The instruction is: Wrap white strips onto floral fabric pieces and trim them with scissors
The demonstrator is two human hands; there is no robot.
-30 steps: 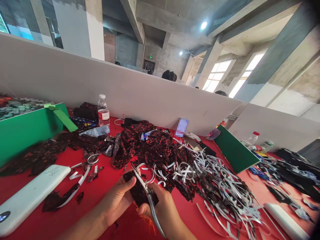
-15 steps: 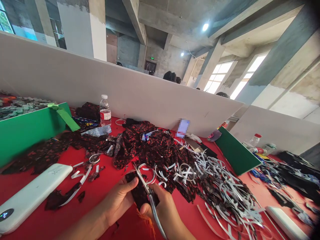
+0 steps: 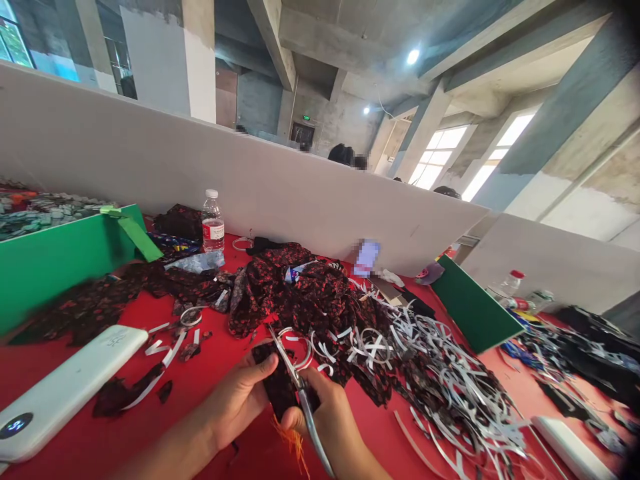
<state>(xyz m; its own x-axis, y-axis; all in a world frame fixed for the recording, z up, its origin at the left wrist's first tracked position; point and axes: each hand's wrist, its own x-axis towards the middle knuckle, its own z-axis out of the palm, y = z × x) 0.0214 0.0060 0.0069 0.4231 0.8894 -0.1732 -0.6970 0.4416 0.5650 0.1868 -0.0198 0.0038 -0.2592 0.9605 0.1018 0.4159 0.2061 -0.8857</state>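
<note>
My left hand [image 3: 235,400] pinches a small piece of dark red-patterned fabric [image 3: 277,387] near the bottom middle of the view. My right hand [image 3: 333,427] grips a pair of metal scissors [image 3: 293,373], whose blades point up and left across the fabric piece. Orange frayed threads [image 3: 293,443] hang below the fabric between my hands. Just beyond lies a heap of the same dark red-flowered cloth [image 3: 300,293] on the red table [image 3: 200,387].
A white power bank [image 3: 65,390] lies at left. A green box [image 3: 55,260] stands at far left, with a water bottle [image 3: 213,223] behind. Several white cut strips [image 3: 450,380] pile at right beside a green board [image 3: 473,307]. A grey partition [image 3: 250,187] runs along the back.
My hands, the scissors and the fabric piece stay in nearly the same place. The view has shifted slightly.
</note>
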